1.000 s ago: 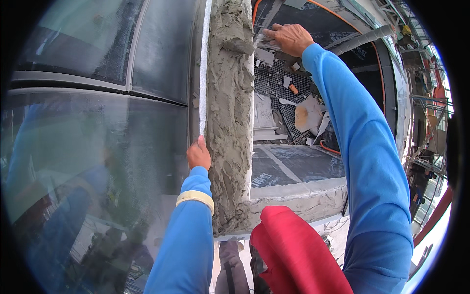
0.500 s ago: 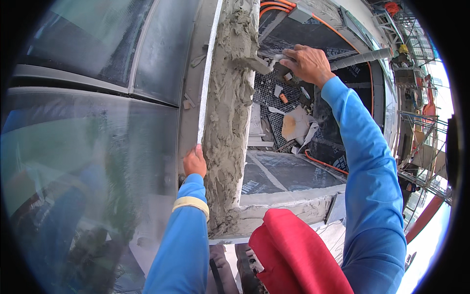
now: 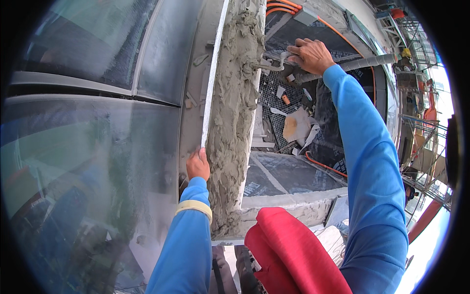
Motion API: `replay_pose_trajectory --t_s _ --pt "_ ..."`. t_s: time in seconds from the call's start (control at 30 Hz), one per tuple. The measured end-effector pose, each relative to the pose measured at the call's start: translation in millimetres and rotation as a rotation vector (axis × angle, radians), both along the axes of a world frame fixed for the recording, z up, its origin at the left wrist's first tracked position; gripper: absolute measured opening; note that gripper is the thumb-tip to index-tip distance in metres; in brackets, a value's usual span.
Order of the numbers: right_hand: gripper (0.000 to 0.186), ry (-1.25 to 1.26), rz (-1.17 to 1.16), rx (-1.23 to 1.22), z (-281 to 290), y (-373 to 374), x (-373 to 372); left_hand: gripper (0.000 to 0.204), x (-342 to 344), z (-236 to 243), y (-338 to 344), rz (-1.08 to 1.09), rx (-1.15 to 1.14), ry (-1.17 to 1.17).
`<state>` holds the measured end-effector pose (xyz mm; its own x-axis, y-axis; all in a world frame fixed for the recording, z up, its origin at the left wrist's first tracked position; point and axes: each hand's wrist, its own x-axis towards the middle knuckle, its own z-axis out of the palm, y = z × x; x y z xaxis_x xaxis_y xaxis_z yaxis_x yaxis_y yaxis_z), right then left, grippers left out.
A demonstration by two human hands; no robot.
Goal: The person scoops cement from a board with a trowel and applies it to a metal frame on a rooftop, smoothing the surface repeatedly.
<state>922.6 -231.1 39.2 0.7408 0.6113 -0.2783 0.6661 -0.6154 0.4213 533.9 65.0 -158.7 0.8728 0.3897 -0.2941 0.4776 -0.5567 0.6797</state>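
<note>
My left hand (image 3: 198, 165) is closed on the near end of a long, pale, narrow straightedge (image 3: 213, 78). The strip runs away from me along the left side of a ledge covered in rough, wet grey mortar (image 3: 234, 117). Farther off, my right hand (image 3: 312, 56) grips a mortar-smeared trowel (image 3: 283, 60) by its handle. Its thin blade reaches left over the right edge of the mortar and looks nearly edge-on; whether it presses into the mortar I cannot tell. The palm hides part of the handle.
Large glass panels (image 3: 93, 161) stand along the left. Right of the ledge is a recess with dark sheeting, black grid mats (image 3: 274, 90), scraps and orange conduit (image 3: 327, 167). A wrapped pipe (image 3: 367, 62) crosses it. Red cloth (image 3: 289, 250) hangs in front of me; scaffolding (image 3: 426, 127) rises at far right.
My right hand has shifted slightly up and right, and the trowel blade has turned from showing its broad face to nearly edge-on. My left hand keeps its hold on the straightedge.
</note>
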Motion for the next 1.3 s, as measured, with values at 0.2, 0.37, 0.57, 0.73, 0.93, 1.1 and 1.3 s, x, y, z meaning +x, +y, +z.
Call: replay_pose_trajectory --t_s 0.2,0.37,0.57,0.73,0.93,1.1,1.3 --pt "0.035 -0.199 -0.043 0.073 -13 10 22 0.042 0 1 -1 -0.004 0.013 -0.021" --pt "0.037 -0.317 -0.115 0.047 -13 29 41 0.042 -3 -4 0 -0.009 0.014 -0.041" --pt "0.044 -0.315 -0.431 0.280 -4 43 42 0.041 -4 -6 0 -0.018 0.023 -0.022" --pt "0.050 -0.258 -0.683 0.737 -17 56 50 0.040 -3 -6 0 -0.002 0.012 0.024" --pt "0.047 -0.130 -0.835 1.038 -83 105 74 0.038 -4 -5 0 0.005 0.005 0.006" --pt "0.051 0.200 -0.684 0.742 -100 107 111 0.039 -4 -4 1 -0.011 0.009 0.025" --pt "0.046 0.180 -0.708 0.851 -29 68 73 0.040 -5 -7 0 0.004 -0.018 0.022"
